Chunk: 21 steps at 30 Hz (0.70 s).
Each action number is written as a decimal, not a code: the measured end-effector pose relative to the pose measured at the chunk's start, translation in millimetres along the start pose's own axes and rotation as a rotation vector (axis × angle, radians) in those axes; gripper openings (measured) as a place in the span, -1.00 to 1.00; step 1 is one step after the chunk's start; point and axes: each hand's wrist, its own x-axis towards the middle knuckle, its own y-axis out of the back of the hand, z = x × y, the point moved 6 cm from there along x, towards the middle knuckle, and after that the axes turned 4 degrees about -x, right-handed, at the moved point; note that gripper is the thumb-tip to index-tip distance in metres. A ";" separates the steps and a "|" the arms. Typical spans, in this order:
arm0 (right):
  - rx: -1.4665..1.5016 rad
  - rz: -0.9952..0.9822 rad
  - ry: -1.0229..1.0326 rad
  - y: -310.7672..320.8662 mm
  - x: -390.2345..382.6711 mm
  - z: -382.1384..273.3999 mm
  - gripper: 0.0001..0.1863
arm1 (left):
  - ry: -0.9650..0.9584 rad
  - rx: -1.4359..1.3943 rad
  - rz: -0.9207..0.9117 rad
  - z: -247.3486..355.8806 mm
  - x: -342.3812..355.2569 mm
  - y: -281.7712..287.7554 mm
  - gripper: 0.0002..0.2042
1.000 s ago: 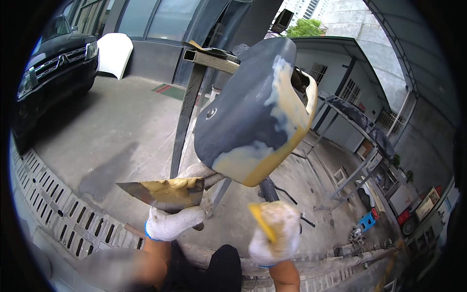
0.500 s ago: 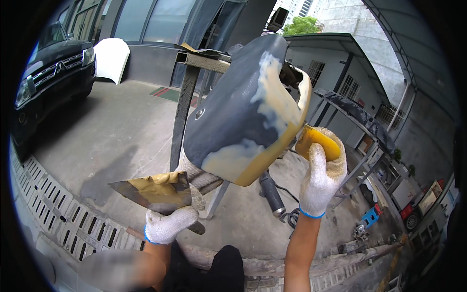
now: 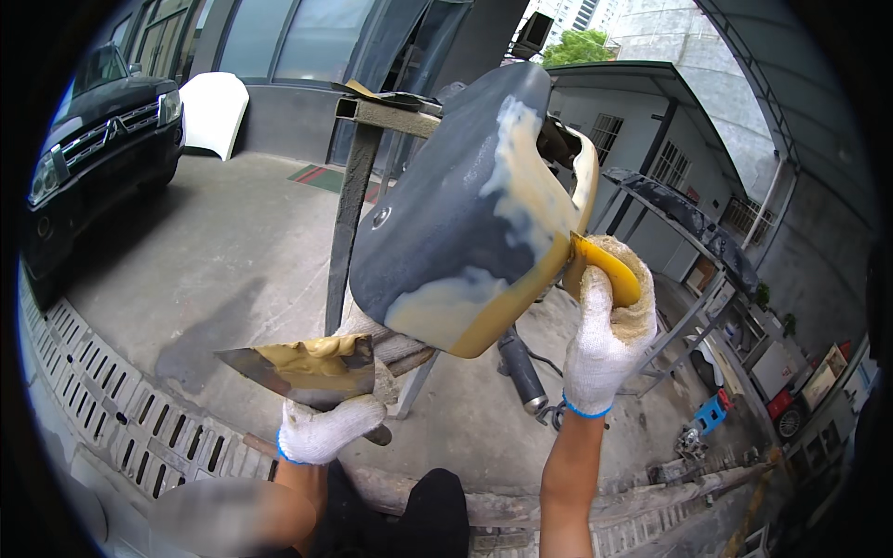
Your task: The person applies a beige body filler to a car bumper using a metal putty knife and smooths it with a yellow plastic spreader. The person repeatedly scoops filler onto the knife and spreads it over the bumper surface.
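Note:
A dark grey curved vehicle body part, patched with tan body filler along its right and lower edges, is propped up in front of me. My right hand, in a white knit glove, pinches a yellow plastic spreader. The spreader's tip meets the part's right edge, beside the tan band. At lower left, my gloved left hand grips a putty knife by its handle. A thick lump of tan filler lies on that wide metal blade. The fingers under the handle are partly hidden.
A metal stand rises behind the part. Below hangs or lies a dark power tool with a cord. A black car and a white panel stand at far left. To the right is a rack; a floor grate runs lower left.
My right hand has moved slightly left, bringing the spreader to the part's right edge and turning it more edge-on. The left hand with the putty knife has shifted a little right.

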 end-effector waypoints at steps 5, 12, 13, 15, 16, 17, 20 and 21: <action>-0.022 0.044 -0.004 -3.8 -9.1 1.4 -0.75 | 0.080 0.010 0.032 12.5 -0.4 -14.1 -0.58; 0.015 0.065 -0.007 -7.9 -24.1 -2.2 -0.77 | 0.063 0.075 -0.051 15.4 7.6 -23.6 -0.69; -0.001 0.060 0.000 -8.7 -28.0 -1.4 -0.78 | 0.061 0.071 -0.058 15.5 8.0 -24.0 -0.69; -0.034 0.051 0.014 -9.6 -35.7 0.0 -0.78 | 0.036 0.050 -0.076 16.3 8.0 -24.3 -0.70; -0.073 0.040 0.013 -10.8 -40.0 -0.6 -0.78 | 0.019 0.046 -0.081 17.1 7.9 -23.5 -0.70; -0.091 0.025 0.021 -11.7 -45.8 0.2 -0.77 | -0.006 0.050 -0.080 17.1 7.0 -21.4 -0.71; -0.112 -0.016 0.067 -13.3 -58.6 5.0 -0.75 | -0.034 0.049 -0.055 13.1 5.1 -17.3 -0.71; -0.125 -0.027 0.088 -13.8 -60.6 4.2 -0.75 | -0.030 0.043 -0.050 12.6 4.8 -17.1 -0.71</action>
